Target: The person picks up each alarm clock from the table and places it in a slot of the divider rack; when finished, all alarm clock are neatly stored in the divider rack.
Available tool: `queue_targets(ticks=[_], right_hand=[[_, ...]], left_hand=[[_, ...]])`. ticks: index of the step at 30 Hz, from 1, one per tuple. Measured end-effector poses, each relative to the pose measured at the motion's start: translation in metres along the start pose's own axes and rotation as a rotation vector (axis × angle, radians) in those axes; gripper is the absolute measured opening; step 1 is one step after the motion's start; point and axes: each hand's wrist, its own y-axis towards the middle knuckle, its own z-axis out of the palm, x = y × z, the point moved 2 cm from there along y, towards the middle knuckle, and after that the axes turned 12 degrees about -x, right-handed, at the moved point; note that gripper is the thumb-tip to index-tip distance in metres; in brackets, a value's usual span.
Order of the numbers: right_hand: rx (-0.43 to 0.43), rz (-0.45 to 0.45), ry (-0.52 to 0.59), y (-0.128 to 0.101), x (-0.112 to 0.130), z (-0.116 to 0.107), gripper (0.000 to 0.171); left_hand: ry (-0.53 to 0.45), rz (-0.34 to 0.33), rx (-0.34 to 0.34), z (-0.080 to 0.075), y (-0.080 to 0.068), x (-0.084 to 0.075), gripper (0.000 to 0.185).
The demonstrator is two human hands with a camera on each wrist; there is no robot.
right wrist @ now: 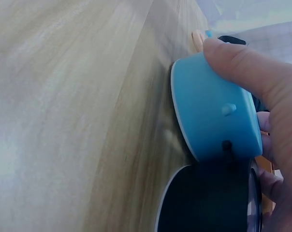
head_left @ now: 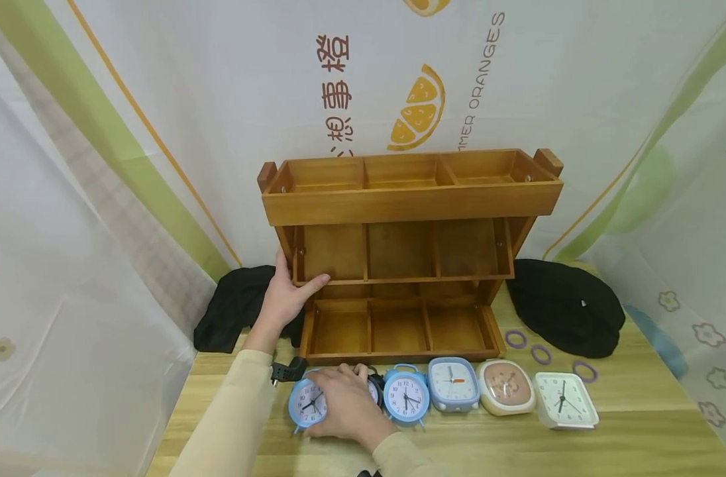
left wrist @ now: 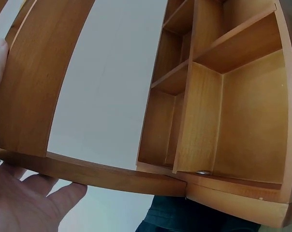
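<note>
Right hand: fingers curled over the leftmost round light-blue twin-bell alarm clock, thumb on its rim, gripping it. Clock lies face-up on the light wooden table, at the left end of the clock row, which runs left-right. Right wrist view shows the clock's blue back shell and a round black alarm clock touching it; head view mostly hides the black one.

Left hand: fingers straight, palm against the left side panel of the brown three-tier wooden organiser, thumb on the middle shelf edge. Left wrist view shows the compartments from below.

Count: six clocks, nine compartments, three purple rings.
</note>
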Motion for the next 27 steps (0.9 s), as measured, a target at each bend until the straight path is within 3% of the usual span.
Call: queue_targets(ticks=[12,18,27], right_hand=[[0.0,-0.026,0.023,0.004,0.005,-0.01,0.086],[-0.045,-0.055,0.011,0.008,0.012,-0.02,0.079],[-0.044,-0.009,0.031,0.013,0.01,-0.029,0.096]], left_hand=[[0.002,-0.009,-0.002,0.001,0.0,0.003,0.115],[-0.004,-0.009,-0.006,0.0,-0.001,0.003,0.114],[0.009,-0.022,0.002,-0.001,-0.004,0.003,0.116]])
